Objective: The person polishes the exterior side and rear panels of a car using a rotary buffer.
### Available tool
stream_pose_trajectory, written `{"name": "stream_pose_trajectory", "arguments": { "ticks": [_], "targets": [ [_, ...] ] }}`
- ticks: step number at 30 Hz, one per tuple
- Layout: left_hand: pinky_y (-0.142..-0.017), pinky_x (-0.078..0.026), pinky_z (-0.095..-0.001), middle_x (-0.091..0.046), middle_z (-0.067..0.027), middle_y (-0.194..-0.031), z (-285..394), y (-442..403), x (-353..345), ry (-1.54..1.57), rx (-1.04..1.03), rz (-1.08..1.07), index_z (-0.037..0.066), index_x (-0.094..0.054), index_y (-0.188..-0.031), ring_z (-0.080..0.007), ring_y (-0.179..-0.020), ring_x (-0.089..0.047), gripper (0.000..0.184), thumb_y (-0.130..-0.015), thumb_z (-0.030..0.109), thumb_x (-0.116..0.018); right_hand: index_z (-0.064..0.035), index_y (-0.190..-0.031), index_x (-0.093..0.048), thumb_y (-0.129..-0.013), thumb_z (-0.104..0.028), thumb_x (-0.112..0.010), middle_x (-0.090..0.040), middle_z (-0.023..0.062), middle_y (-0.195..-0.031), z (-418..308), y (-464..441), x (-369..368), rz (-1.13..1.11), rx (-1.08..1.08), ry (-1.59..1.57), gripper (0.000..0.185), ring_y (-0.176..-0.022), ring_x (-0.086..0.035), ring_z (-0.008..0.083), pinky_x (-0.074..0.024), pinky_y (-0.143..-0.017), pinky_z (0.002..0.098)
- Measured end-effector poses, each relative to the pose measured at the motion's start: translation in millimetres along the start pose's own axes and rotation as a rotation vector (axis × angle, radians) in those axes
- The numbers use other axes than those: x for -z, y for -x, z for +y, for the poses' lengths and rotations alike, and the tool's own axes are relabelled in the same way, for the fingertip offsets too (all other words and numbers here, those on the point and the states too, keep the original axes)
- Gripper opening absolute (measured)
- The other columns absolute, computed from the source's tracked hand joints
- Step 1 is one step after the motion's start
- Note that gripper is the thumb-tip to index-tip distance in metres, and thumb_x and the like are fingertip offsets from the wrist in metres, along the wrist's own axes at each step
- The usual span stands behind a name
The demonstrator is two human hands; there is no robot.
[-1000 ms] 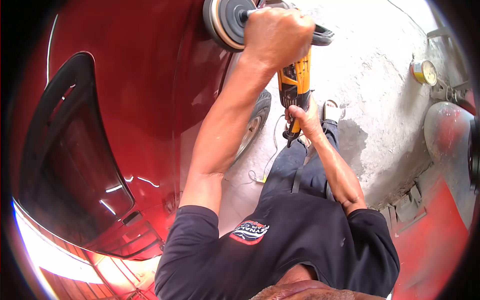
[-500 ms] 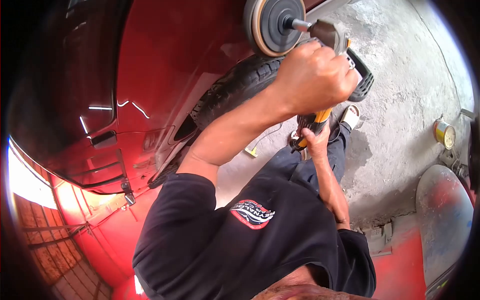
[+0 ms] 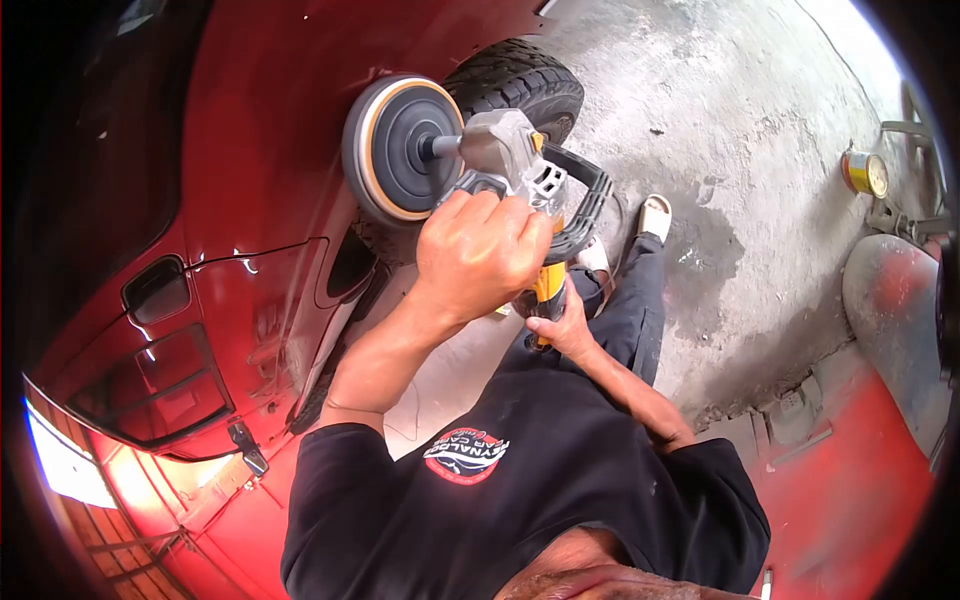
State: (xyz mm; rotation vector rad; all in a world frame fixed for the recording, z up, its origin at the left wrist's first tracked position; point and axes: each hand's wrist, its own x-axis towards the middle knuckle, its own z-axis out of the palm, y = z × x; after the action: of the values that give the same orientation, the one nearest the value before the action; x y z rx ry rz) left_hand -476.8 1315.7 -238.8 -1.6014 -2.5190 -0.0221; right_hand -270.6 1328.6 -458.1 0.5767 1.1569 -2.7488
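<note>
A yellow and black power polisher point(image 3: 500, 150) with a grey head is held in front of me. My left hand point(image 3: 480, 250) is closed round its front handle, near the head. Lower down, my right hand point(image 3: 563, 322) is wrapped round the yellow and black body. The round pad point(image 3: 408, 150), with a black backing plate and white and orange rims, faces the red car's side panel point(image 3: 270, 110) by the front wheel. Whether the pad touches the paint cannot be seen. My left hand hides part of the tool's body.
A black tyre point(image 3: 525, 85) stands behind the pad. The car's side mirror point(image 3: 248, 450) is at lower left. On the rough concrete floor point(image 3: 640, 120) are my sandalled feet and, at right, a yellow can point(image 3: 864, 174). A grey, red-stained panel point(image 3: 890, 300) is at the right edge.
The polisher and both hands have moved left and down in view compared with half a second ago. More of the tool's head and the tyre shows. Both hands keep their hold.
</note>
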Motion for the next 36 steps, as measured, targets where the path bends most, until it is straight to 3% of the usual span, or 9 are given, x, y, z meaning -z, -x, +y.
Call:
{"name": "stream_pose_trajectory", "arguments": {
  "ticks": [6,10,12,18,22,25,28,30,36],
  "targets": [
    [-0.057,-0.042,-0.0366,-0.046,-0.0014,-0.065,-9.0,-37.9,-30.9,0.051,-0.063,0.023,0.014,-0.049,-0.067,-0.0217,-0.060,-0.055,0.021,-0.061,0.012,-0.070,0.0044,-0.147,-0.042,-0.074,-0.037,-0.090,-0.064,0.0117,-0.129,-3.0,-18.6,13.3,0.077,-0.048,0.052,0.096,-0.118,-0.061,0.0198,-0.0483,-0.105,0.0367],
    [-0.058,-0.047,-0.0371,-0.054,-0.0020,-0.065,-15.3,-89.7,-65.8,0.059,-0.106,0.086,0.014,-0.051,-0.065,-0.0225,-0.061,-0.061,0.017,-0.066,0.013,-0.068,0.0027,-0.144,-0.045,-0.075,-0.042,-0.090,-0.066,0.0086,-0.113,-23.4,-49.1,39.2,0.124,-0.043,-0.015,0.094,-0.092,-0.066,0.0147,-0.0554,-0.082,0.0300],
    [-0.058,-0.049,-0.0372,-0.057,-0.0021,-0.064,-18.4,-116.8,-76.0,0.046,-0.123,0.120,0.014,-0.052,-0.063,-0.0224,-0.060,-0.063,0.017,-0.069,0.014,-0.068,0.0001,-0.137,-0.047,-0.076,-0.039,-0.089,-0.065,0.0056,-0.097,-45.9,-65.5,40.9,0.171,0.014,-0.037,0.084,-0.068,-0.064,0.0114,-0.0551,-0.061,0.0268],
    [-0.057,-0.055,-0.0381,-0.069,-0.0046,-0.065,-24.3,-172.4,-92.1,-0.014,-0.115,0.064,0.014,-0.066,-0.063,-0.0228,-0.063,-0.073,0.011,-0.073,0.018,-0.070,-0.0031,-0.128,-0.047,-0.080,-0.028,-0.085,-0.067,0.0093,-0.087,-72.0,-109.0,55.1,0.213,0.084,-0.192,0.066,-0.065,-0.068,0.0191,-0.0584,-0.060,0.0328],
    [-0.056,-0.055,-0.0383,-0.069,-0.0042,-0.064,-30.1,-155.5,-87.8,0.015,-0.112,0.161,0.014,-0.067,-0.061,-0.0236,-0.061,-0.073,0.012,-0.072,0.019,-0.070,-0.0027,-0.126,-0.048,-0.081,-0.023,-0.084,-0.066,0.0103,-0.094,-71.4,-103.7,55.5,0.195,0.065,-0.138,0.062,-0.070,-0.068,0.0186,-0.0590,-0.063,0.0325],
    [-0.054,-0.051,-0.0350,-0.060,-0.0005,-0.060,-26.0,-111.8,-77.5,-0.001,-0.094,0.196,0.016,-0.059,-0.059,-0.0196,-0.058,-0.067,0.015,-0.068,0.020,-0.070,-0.0011,-0.129,-0.047,-0.078,-0.035,-0.091,-0.066,0.0095,-0.098,-44.4,-84.2,46.1,0.124,0.068,-0.130,0.075,-0.073,-0.068,0.0179,-0.0598,-0.065,0.0323],
    [-0.053,-0.042,-0.0323,-0.048,0.0020,-0.061,-26.5,-51.8,-57.1,0.021,-0.090,0.238,0.017,-0.047,-0.059,-0.0152,-0.057,-0.054,0.022,-0.065,0.021,-0.068,-0.0007,-0.135,-0.047,-0.072,-0.045,-0.094,-0.065,0.0071,-0.110,3.1,-52.8,25.3,0.150,0.060,-0.015,0.089,-0.092,-0.066,0.0170,-0.0571,-0.080,0.0334],
    [-0.053,-0.041,-0.0319,-0.048,0.0025,-0.062,-25.4,-7.6,-37.5,0.026,-0.073,0.220,0.016,-0.049,-0.061,-0.0154,-0.057,-0.053,0.021,-0.064,0.020,-0.069,0.0003,-0.137,-0.047,-0.071,-0.046,-0.094,-0.064,0.0061,-0.117,31.8,-31.6,7.2,0.158,0.059,0.048,0.094,-0.105,-0.063,0.0170,-0.0530,-0.093,0.0349],
    [-0.051,-0.038,-0.0325,-0.047,0.0015,-0.063,-25.1,128.7,2.6,0.102,-0.018,0.244,0.012,-0.053,-0.064,-0.0166,-0.053,-0.048,0.021,-0.062,0.012,-0.074,0.0000,-0.142,-0.044,-0.073,-0.027,-0.093,-0.064,0.0082,-0.126,79.8,28.9,-66.4,0.069,0.032,0.070,0.089,-0.112,-0.063,0.0188,-0.0518,-0.100,0.0359]
  ]
}}
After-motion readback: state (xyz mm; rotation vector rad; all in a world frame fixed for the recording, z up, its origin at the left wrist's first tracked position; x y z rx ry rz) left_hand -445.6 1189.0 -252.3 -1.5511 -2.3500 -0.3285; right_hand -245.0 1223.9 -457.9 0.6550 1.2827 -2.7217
